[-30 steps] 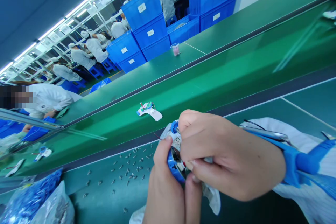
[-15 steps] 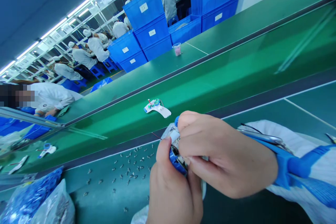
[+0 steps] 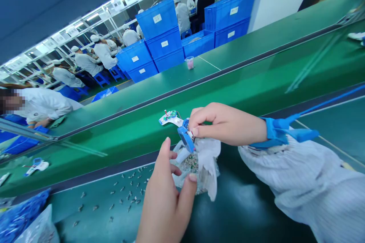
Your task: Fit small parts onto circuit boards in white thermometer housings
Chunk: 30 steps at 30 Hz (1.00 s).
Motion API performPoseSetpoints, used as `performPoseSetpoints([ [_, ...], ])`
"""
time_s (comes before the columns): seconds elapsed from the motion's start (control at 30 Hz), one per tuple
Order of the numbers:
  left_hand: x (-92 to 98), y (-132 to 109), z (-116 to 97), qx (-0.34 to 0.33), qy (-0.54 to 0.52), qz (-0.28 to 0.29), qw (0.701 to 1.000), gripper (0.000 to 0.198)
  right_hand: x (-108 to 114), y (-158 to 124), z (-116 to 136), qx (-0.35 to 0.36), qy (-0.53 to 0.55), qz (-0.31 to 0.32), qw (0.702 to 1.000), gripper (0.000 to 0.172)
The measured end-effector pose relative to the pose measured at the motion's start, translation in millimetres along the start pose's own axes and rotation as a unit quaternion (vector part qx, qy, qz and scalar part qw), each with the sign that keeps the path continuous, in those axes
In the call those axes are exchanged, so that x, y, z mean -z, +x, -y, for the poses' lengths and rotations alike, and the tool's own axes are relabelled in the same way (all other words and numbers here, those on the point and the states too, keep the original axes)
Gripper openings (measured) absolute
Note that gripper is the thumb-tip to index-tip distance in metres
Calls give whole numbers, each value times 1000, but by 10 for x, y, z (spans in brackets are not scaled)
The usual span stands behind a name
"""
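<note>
Blue plastic piece [image 3: 186, 139] pinched tightly in right hand [image 3: 225, 123] above crumpled clear plastic bag [image 3: 196, 171], left hand [image 3: 165, 205] open at near side; sorting apparently in hand, next move seemingly needing steady fingers.

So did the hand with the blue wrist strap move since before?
Yes. The right hand has gone up the picture, toward the belt: it sat mostly below the dark rail along the bench edge, and now lies across that rail's line.
</note>
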<state>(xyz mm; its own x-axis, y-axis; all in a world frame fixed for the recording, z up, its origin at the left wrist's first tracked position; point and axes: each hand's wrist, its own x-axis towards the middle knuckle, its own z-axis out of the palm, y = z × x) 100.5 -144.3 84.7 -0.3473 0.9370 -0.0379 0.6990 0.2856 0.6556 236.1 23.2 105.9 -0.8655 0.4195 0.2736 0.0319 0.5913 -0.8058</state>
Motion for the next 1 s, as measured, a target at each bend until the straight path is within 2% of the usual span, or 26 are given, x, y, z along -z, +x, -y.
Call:
performPoseSetpoints([
  [0.17,37,5,-28,-7,-14,-13,1000,61,17,-58,69,0,85,45,995,21],
  [0.33,59,34,18,-15,-22,-21,999,60,0,-90,128,3,77,48,996,22],
  [0.43,65,35,42,-12,-24,-18,999,61,15,-44,65,-22,15,-1,1000,23],
  [0.5,70,30,44,4,-32,-9,999,64,67,20,-55,-78,-52,-74,993,23],
  [0.57,77,26,37,18,-37,-2,999,65,165,84,-231,-177,-151,-177,956,25],
  [0.63,87,26,25,18,-32,-1,999,64,295,117,-439,-278,-253,-276,884,28],
  [0.7,98,29,5,2,-16,-3,1000,59,424,118,-646,-356,-309,-326,819,28],
  [0.73,103,32,-7,-8,-7,-3,1000,55,473,114,-742,-388,-318,-326,801,28],
  [0.8,112,38,-32,-28,10,4,1000,49,511,121,-911,-433,-319,-292,791,30],
  [0.9,120,43,-54,-48,18,22,998,44,376,210,-1122,-454,-314,-199,810,32],
  [1.0,127,38,-43,-62,20,24,998,42,62,346,-1297,-443,-299,-107,838,28],
])
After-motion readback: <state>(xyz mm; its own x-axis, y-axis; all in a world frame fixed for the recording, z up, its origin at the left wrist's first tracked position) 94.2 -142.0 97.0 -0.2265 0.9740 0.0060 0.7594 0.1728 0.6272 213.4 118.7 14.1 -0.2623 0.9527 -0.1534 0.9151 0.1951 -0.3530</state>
